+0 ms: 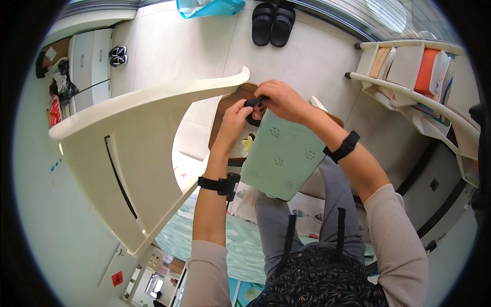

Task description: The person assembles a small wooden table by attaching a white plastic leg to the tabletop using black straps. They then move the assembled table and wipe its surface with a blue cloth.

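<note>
A small elongated black object (255, 101) is held between my two hands; its exact kind is unclear. My left hand (234, 122) pinches its near left end with closed fingers. From the right, my right hand (283, 98) grips the other end, its fingers curled over it. Just under the hands lies a pale green flat panel (279, 153) with clusters of small dark marks, slanting toward my lap. Beside its left edge is a small yellow thing (248, 143). A brown wooden surface (219, 123) shows behind my left hand, partly covered.
A cream bed end panel (148, 123) curves along the left. At the right stands a cream shelf (409, 92) with books and papers. Black slippers (272, 24) and a blue bag (210, 8) are on the tiled floor ahead. Patterned bedding (204, 230) lies around my legs.
</note>
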The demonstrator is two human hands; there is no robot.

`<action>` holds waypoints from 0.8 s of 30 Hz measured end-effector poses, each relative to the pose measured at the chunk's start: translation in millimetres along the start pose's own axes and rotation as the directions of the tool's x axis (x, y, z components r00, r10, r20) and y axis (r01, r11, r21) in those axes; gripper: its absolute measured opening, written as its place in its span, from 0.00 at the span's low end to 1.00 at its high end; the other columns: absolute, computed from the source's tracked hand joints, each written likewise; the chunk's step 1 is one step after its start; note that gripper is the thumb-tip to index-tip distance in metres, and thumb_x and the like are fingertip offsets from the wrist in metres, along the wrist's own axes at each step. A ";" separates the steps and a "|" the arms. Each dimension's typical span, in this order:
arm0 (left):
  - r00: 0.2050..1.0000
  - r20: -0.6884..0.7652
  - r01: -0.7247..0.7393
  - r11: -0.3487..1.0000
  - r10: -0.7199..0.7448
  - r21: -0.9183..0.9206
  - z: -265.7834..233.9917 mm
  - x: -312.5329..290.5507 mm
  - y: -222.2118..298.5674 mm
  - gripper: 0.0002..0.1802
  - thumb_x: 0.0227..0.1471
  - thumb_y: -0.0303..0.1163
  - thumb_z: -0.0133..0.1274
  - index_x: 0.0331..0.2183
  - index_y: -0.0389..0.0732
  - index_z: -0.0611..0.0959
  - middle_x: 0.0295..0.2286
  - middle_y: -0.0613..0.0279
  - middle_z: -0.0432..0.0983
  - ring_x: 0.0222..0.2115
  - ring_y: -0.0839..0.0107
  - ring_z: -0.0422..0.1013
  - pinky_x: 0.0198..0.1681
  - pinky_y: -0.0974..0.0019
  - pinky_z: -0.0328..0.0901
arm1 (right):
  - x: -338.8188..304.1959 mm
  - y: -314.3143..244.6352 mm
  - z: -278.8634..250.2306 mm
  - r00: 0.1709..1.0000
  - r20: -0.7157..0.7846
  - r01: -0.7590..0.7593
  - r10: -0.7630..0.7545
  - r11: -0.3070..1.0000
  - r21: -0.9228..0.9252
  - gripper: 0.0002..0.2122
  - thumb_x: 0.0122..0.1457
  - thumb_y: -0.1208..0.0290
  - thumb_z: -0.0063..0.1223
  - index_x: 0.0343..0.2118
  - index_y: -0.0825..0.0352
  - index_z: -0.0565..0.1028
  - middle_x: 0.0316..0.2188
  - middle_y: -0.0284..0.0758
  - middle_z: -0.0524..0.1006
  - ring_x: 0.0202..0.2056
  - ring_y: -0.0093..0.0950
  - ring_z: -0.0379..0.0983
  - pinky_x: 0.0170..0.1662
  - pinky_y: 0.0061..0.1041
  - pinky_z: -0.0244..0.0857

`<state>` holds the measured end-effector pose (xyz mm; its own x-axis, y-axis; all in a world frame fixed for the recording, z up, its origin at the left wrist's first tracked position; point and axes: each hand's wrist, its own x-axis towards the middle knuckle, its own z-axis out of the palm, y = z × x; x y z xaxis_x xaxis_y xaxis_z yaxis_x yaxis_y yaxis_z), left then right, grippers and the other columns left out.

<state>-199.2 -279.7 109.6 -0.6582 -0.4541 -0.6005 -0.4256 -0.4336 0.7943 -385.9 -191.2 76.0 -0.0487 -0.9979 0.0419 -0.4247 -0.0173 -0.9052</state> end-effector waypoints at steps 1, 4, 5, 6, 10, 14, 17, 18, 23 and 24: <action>0.997 -0.074 0.007 1.000 -0.005 0.027 -4.1 8.2 -9.8 0.09 0.58 0.29 0.48 0.35 0.35 0.80 0.28 0.66 0.75 0.33 0.76 0.69 0.41 0.73 0.63 | 0.3 8.9 -2.1 0.992 0.037 -0.124 0.123 0.992 0.038 0.07 0.52 0.78 0.55 0.34 0.66 0.74 0.45 0.38 0.76 0.50 0.41 0.69 0.52 0.35 0.64; 0.970 -0.223 -0.072 0.990 0.097 0.119 -16.7 46.9 -39.2 0.09 0.58 0.30 0.54 0.37 0.34 0.81 0.28 0.68 0.75 0.31 0.79 0.70 0.38 0.76 0.64 | 9.8 38.7 -12.5 0.960 0.089 -0.270 0.265 0.961 0.057 0.08 0.56 0.73 0.51 0.38 0.67 0.74 0.37 0.39 0.78 0.38 0.34 0.73 0.43 0.29 0.67; 0.952 -0.278 -0.084 0.982 0.130 0.170 -22.1 54.6 -50.2 0.09 0.58 0.30 0.55 0.38 0.34 0.81 0.29 0.68 0.76 0.31 0.79 0.70 0.38 0.76 0.64 | 13.4 45.9 -10.7 0.944 0.125 -0.321 0.306 0.938 0.127 0.09 0.57 0.72 0.51 0.39 0.67 0.74 0.36 0.39 0.78 0.38 0.31 0.73 0.42 0.29 0.67; 0.930 -0.363 0.028 0.976 0.055 0.218 -27.7 46.7 -64.0 0.10 0.58 0.30 0.56 0.38 0.34 0.81 0.29 0.68 0.76 0.31 0.80 0.70 0.38 0.76 0.64 | 11.5 46.8 0.4 0.895 0.207 -0.434 0.396 0.881 0.187 0.10 0.58 0.71 0.51 0.40 0.68 0.74 0.35 0.38 0.77 0.37 0.28 0.72 0.42 0.28 0.67; 0.852 -0.479 -0.128 0.971 0.211 0.201 -30.1 48.3 -89.2 0.10 0.58 0.30 0.55 0.38 0.33 0.82 0.31 0.66 0.77 0.32 0.79 0.70 0.39 0.75 0.65 | 37.0 73.7 10.5 0.921 0.274 -0.349 0.276 0.897 0.271 0.16 0.59 0.61 0.57 0.40 0.70 0.76 0.30 0.35 0.78 0.32 0.24 0.71 0.39 0.25 0.66; 0.690 -0.699 -0.224 0.974 0.187 0.040 -11.5 46.0 -99.2 0.11 0.59 0.31 0.55 0.40 0.35 0.75 0.32 0.64 0.73 0.30 0.78 0.69 0.34 0.74 0.65 | 66.7 88.4 34.3 0.894 0.237 -0.430 0.380 0.876 0.220 0.13 0.59 0.64 0.57 0.38 0.69 0.77 0.28 0.34 0.78 0.29 0.22 0.71 0.37 0.23 0.67; 0.764 -0.628 -0.168 0.985 0.147 0.026 -10.5 41.6 -100.5 0.13 0.58 0.31 0.56 0.41 0.36 0.72 0.32 0.64 0.71 0.31 0.79 0.68 0.35 0.75 0.65 | 77.8 94.4 37.5 0.813 0.310 -0.574 0.493 0.767 0.286 0.10 0.59 0.66 0.56 0.38 0.67 0.78 0.27 0.31 0.77 0.28 0.19 0.71 0.35 0.20 0.67; 0.790 -0.601 -0.133 0.991 0.124 0.029 -11.8 41.0 -100.8 0.13 0.58 0.31 0.56 0.41 0.36 0.72 0.32 0.64 0.71 0.32 0.79 0.68 0.36 0.76 0.65 | 80.1 96.2 35.0 0.793 0.333 -0.606 0.510 0.708 0.362 0.09 0.59 0.67 0.56 0.38 0.66 0.78 0.27 0.30 0.77 0.28 0.18 0.70 0.35 0.19 0.66; 0.807 -0.575 -0.142 0.989 0.133 0.030 -20.9 38.6 -101.2 0.13 0.56 0.25 0.55 0.44 0.34 0.77 0.34 0.65 0.74 0.33 0.79 0.69 0.37 0.75 0.65 | 86.5 100.6 20.2 0.775 0.371 -0.611 0.511 0.455 0.648 0.09 0.57 0.69 0.59 0.39 0.66 0.78 0.30 0.27 0.76 0.31 0.17 0.71 0.37 0.17 0.65; 0.796 -0.592 -0.121 0.992 0.125 0.047 -21.5 40.8 -101.3 0.12 0.56 0.25 0.55 0.43 0.34 0.78 0.34 0.65 0.74 0.32 0.79 0.69 0.37 0.75 0.65 | 87.4 101.2 19.1 0.789 0.369 -0.597 0.490 0.472 0.648 0.09 0.56 0.69 0.60 0.39 0.66 0.78 0.31 0.27 0.77 0.31 0.17 0.71 0.37 0.17 0.66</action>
<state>-169.6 -271.1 2.6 -0.2101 -0.8765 -0.4332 -0.3714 -0.3383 0.8646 -415.9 -281.4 -20.0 0.0872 -0.8190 -0.5671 0.4146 0.5475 -0.7269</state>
